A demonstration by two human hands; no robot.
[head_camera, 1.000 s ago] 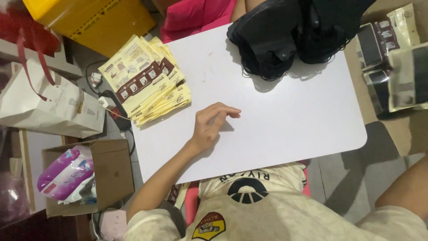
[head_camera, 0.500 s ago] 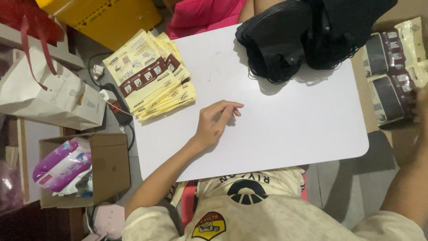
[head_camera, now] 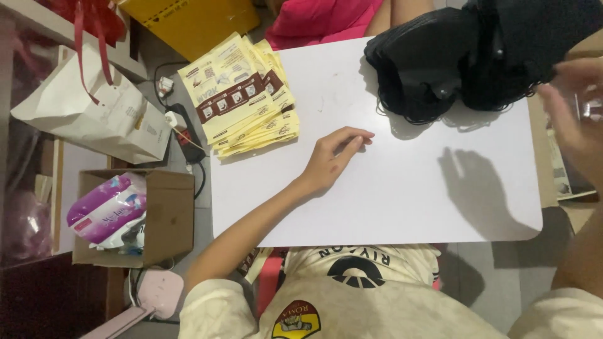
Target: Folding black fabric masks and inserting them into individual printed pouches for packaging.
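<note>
The stack of yellow packets [head_camera: 246, 95] lies fanned at the far left corner of the white tabletop [head_camera: 402, 201], partly overhanging its left edge, its long axis running from near-right to far-left. Each packet is a flat rectangle, pale yellow with a brown band across the middle. The left hand [head_camera: 331, 158] rests flat on the tabletop just to the right of the stack and nearer the body, fingers loosely spread and holding nothing; it is by far the closer hand. The right hand [head_camera: 576, 107] hovers blurred at the right edge, open as far as the blur shows, near the heap of black masks [head_camera: 452, 56] at the far right. Off the tabletop to the left stand a white paper bag [head_camera: 94, 113] with red handles, a yellow box [head_camera: 188, 22], and a cardboard box [head_camera: 157, 213] holding a purple-and-white package [head_camera: 103, 207].
</note>
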